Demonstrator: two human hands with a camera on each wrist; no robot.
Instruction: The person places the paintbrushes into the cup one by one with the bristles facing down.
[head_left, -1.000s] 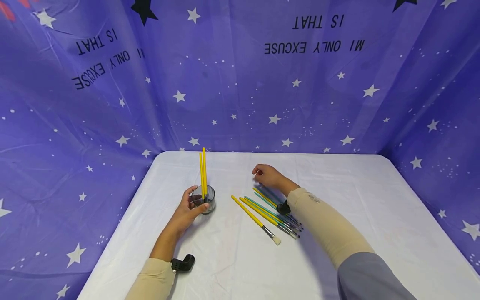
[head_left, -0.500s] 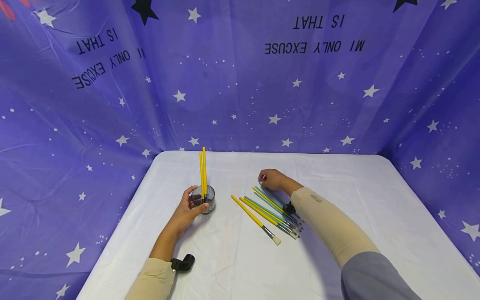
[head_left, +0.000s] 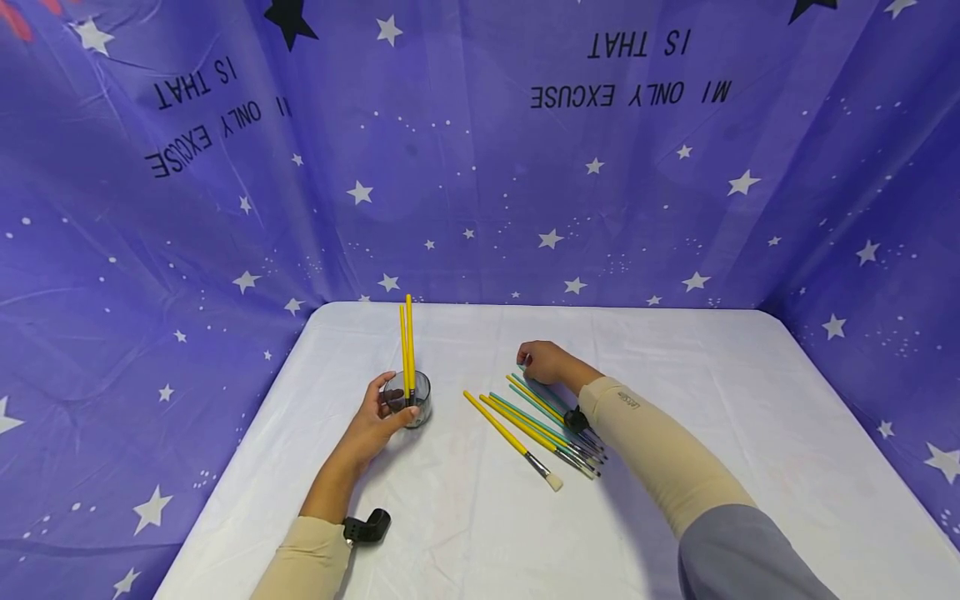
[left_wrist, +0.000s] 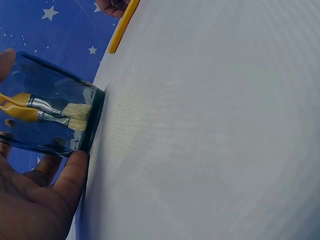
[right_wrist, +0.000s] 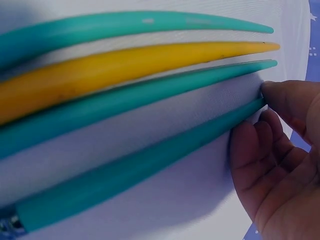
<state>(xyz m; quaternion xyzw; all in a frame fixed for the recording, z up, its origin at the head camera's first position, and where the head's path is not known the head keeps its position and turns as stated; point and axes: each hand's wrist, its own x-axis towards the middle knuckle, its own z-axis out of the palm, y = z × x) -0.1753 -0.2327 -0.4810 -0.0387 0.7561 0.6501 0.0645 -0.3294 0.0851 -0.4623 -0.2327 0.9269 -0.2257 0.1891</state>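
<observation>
My left hand [head_left: 378, 412] grips a short clear glass cup [head_left: 411, 402] standing on the white table [head_left: 697, 375]; thumb and fingers curl round its wall [left_wrist: 55, 85]. Two yellow paintbrushes [head_left: 407, 342] stand in it, bristles down [left_wrist: 76, 116]. To the right, several teal and yellow brushes [head_left: 536, 423] lie fanned on the cloth, handles pointing away. My right hand [head_left: 542, 361] sits at their far ends, its fingers [right_wrist: 282, 150] curled, thumb and fingertip pinching the tip of the outermost teal brush [right_wrist: 150, 165].
One yellow brush with pale bristles [head_left: 512, 439] lies apart, left of the fan. A purple star-printed backdrop [head_left: 480, 183] closes the table's back and both sides. Black wrist mounts [head_left: 367, 527] sit on both forearms. Bare cloth stretches to the right and front.
My right hand has slid a little right and toward me to the brush handle ends, and its fingers have curled onto a teal tip. The left hand and cup have not moved.
</observation>
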